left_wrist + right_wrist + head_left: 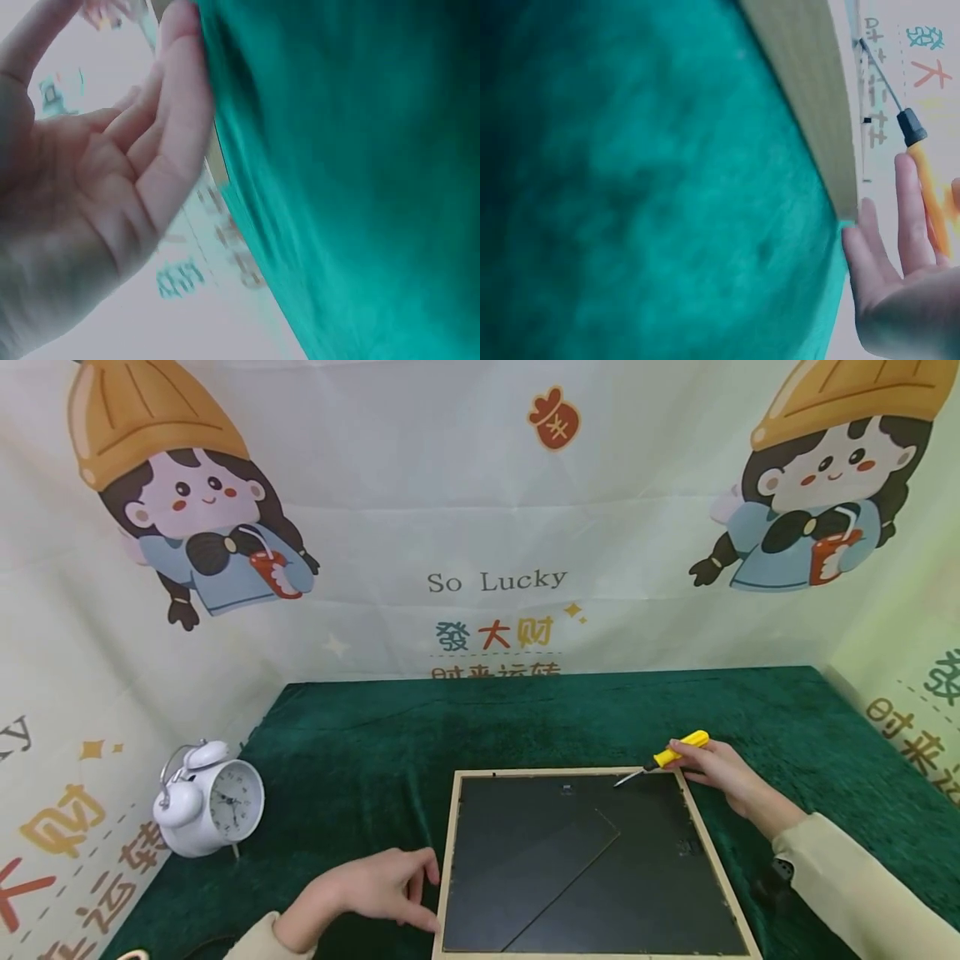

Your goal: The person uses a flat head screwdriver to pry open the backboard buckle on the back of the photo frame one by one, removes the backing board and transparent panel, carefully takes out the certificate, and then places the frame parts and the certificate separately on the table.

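Now the right hand (723, 774) pinches the screwdriver (669, 757) over the far right part of the frame (555, 860), which lies back up on the tabletop (360, 752), tip perhaps touching it, while the left hand (378, 885), fingers loosely bent, touches the frame's left edge, left of which stands the clock (234, 802).

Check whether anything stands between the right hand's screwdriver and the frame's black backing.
Nothing visible does. The right hand holds the yellow screwdriver with its tip over the black backing, near the top edge of the wooden frame; contact is unclear. The left hand is out of the way, at the left edge.
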A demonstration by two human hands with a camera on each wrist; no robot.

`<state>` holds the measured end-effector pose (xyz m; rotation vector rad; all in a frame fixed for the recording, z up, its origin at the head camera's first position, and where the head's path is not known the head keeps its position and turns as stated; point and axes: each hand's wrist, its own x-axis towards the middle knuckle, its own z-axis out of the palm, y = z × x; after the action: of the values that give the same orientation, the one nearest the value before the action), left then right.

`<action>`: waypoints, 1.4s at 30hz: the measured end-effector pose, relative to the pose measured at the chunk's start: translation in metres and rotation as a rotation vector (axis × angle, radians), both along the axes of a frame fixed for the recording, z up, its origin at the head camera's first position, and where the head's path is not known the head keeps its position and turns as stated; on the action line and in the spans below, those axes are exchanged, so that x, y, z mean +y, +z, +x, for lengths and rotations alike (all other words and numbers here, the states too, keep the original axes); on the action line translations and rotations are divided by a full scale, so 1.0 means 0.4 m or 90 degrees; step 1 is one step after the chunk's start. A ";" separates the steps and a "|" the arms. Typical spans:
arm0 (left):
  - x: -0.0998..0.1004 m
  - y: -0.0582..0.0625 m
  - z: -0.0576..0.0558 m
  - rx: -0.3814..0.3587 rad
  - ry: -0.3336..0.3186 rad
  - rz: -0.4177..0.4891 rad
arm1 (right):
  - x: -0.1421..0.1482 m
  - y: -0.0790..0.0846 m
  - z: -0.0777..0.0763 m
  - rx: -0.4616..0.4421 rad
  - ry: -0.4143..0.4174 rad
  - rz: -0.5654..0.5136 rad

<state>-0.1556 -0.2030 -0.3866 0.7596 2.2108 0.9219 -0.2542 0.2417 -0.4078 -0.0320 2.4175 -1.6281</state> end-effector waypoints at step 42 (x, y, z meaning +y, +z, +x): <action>0.040 -0.042 -0.368 -0.084 0.180 0.074 | -0.402 -0.003 0.081 -0.081 0.154 -0.330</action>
<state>-0.3026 -0.1871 -0.4035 0.4267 2.1964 1.2104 -0.2219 0.0808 -0.4091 -0.2832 1.7630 -2.0134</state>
